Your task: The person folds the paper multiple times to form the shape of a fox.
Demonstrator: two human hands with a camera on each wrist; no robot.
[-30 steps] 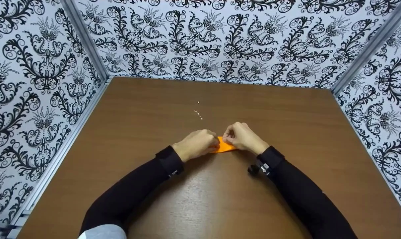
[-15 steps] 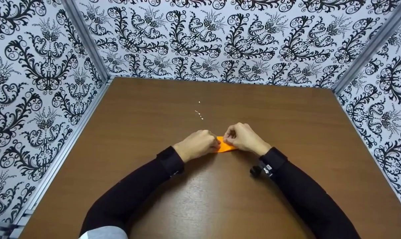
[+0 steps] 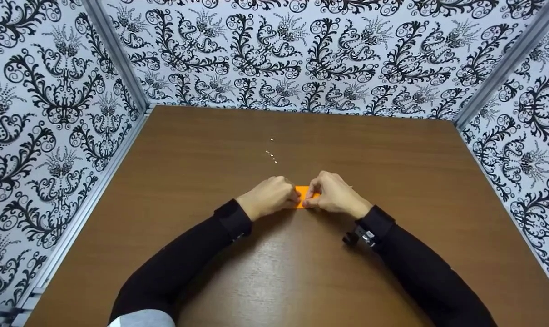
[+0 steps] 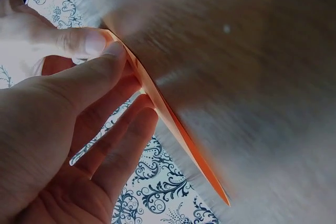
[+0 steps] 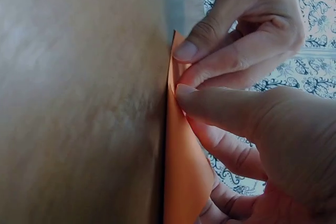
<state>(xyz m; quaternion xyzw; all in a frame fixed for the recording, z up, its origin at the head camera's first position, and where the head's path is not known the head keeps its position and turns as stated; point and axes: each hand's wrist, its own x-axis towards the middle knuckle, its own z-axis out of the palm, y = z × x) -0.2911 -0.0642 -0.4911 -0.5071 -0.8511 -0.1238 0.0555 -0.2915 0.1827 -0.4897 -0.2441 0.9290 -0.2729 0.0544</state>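
Note:
A piece of orange paper [image 3: 301,190], apparently folded, lies on the table between both hands. In the left wrist view the paper [image 4: 181,135] shows edge-on as a narrow, tapering strip. My left hand [image 3: 270,196] pinches its left part, thumb on the near side and fingers behind. My right hand [image 3: 335,195] pinches the part just to the right, its thumb at the near edge. The right wrist view shows the paper [image 5: 185,177] as a flat panel with a pointed corner, the two thumbs close together on it. The hands cover both ends in the head view.
The brown wooden table [image 3: 210,145] is bordered by patterned walls [image 3: 274,54] at the back and sides, with metal posts at the corners. Several tiny white specks [image 3: 273,158] show beyond the hands. A black wrist camera [image 3: 353,237] hangs under the right sleeve.
My right hand's fingertips have shifted from the middle of the paper to its near edge, slightly left and toward me. The left hand has stayed in place on the paper.

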